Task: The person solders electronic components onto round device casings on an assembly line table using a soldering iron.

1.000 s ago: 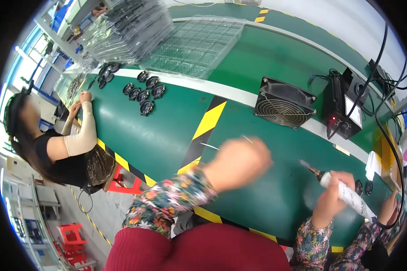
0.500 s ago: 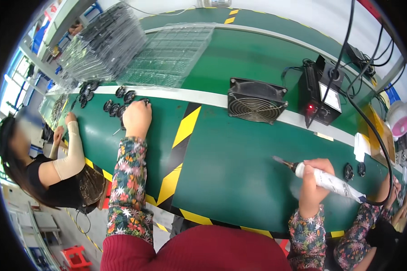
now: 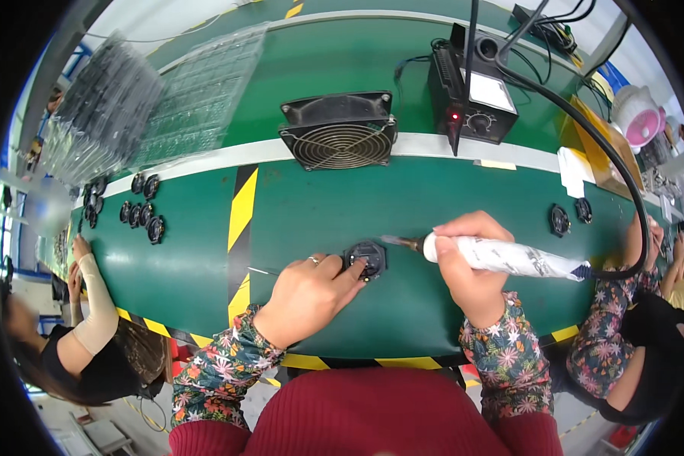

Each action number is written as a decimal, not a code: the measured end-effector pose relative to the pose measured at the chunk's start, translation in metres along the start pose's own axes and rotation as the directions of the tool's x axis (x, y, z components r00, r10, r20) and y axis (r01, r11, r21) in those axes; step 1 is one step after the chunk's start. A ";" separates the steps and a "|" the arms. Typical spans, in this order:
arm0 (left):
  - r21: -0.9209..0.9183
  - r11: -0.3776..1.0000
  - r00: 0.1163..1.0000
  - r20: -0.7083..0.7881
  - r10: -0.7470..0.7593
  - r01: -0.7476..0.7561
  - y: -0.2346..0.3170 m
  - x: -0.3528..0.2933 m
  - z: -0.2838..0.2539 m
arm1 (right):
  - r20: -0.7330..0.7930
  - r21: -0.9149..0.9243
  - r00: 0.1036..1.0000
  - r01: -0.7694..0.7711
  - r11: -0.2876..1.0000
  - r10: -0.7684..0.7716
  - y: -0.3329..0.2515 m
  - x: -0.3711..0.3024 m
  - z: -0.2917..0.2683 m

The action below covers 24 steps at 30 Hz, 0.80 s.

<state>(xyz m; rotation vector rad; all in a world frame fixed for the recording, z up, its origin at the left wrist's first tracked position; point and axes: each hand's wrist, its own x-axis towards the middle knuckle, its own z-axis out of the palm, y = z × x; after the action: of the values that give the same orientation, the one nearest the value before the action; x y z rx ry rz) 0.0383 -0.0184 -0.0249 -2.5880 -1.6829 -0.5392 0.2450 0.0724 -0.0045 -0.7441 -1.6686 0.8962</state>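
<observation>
My left hand (image 3: 304, 295) is closed on a small round black plastic part (image 3: 368, 260) against the green table, its fingertips pressing on the top. A thin silvery rod (image 3: 263, 271) juts out on the left side of this hand; what it belongs to is hidden. In my right hand (image 3: 475, 266) is a soldering iron (image 3: 520, 257), its handle wrapped in white, gripped like a pen. The iron's tip (image 3: 391, 239) points left, close to the upper right of the black part; whether they touch I cannot tell.
Several black round parts (image 3: 140, 214) lie to the left, two more (image 3: 559, 219) to the right. Behind stand a square fan (image 3: 338, 131), a black control box (image 3: 475, 99) with a red light, and stacked clear trays (image 3: 102, 106). A thick cable (image 3: 623, 182) arcs on the right. Co-workers sit on both sides.
My left hand has come from the group of black parts at the left to the middle, bringing one part. The iron now points at that part. The whole view has shifted.
</observation>
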 end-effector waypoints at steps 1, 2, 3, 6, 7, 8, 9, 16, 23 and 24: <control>-0.016 1.000 1.000 0.015 0.001 -0.001 0.001 0.002 -0.001 | 0.003 0.009 1.000 0.000 1.000 0.000 0.000 0.000 0.001; -0.029 1.000 1.000 0.030 0.001 0.000 0.001 0.004 -0.003 | 0.007 0.012 1.000 0.009 1.000 -0.009 0.001 0.000 0.001; -0.042 0.999 0.999 0.045 0.000 0.002 0.001 0.005 -0.007 | 0.007 0.010 1.000 0.028 1.000 -0.028 0.001 0.000 0.002; -0.229 0.971 0.994 0.103 -0.039 0.062 -0.001 0.013 -0.029 | 0.025 0.001 1.000 0.007 1.000 -0.007 0.001 0.000 0.002; -0.346 0.936 0.998 0.032 -0.062 0.069 -0.001 0.016 -0.037 | 0.027 0.016 1.000 0.002 1.000 -0.002 0.001 0.000 0.003; -0.459 0.886 0.995 -0.037 -0.095 0.068 -0.002 0.018 -0.045 | 0.028 0.026 1.000 0.001 1.000 -0.002 0.002 0.000 0.003; -0.566 0.820 0.984 -0.082 -0.159 0.085 -0.002 0.021 -0.052 | 0.032 0.033 0.999 -0.001 0.999 0.000 0.002 0.000 0.004; -0.737 0.657 0.880 -0.409 -0.242 -0.161 -0.011 0.030 -0.038 | 0.087 -0.005 0.996 -0.017 1.000 0.018 0.003 0.001 0.005; -0.699 0.702 0.918 -0.355 -0.176 -0.135 -0.017 0.025 -0.009 | 0.128 -0.043 0.991 -0.032 0.999 0.037 0.004 0.000 0.006; -0.689 0.711 0.919 -0.359 -0.164 -0.142 -0.017 0.025 -0.007 | 0.133 -0.059 0.990 -0.034 0.998 0.041 0.004 0.000 0.006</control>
<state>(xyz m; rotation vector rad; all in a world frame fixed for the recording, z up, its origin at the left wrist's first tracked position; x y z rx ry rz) 0.0300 0.0097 -0.0139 -2.5720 -1.5360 -1.9064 0.2392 0.0733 -0.0088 -0.7702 -1.8094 0.9464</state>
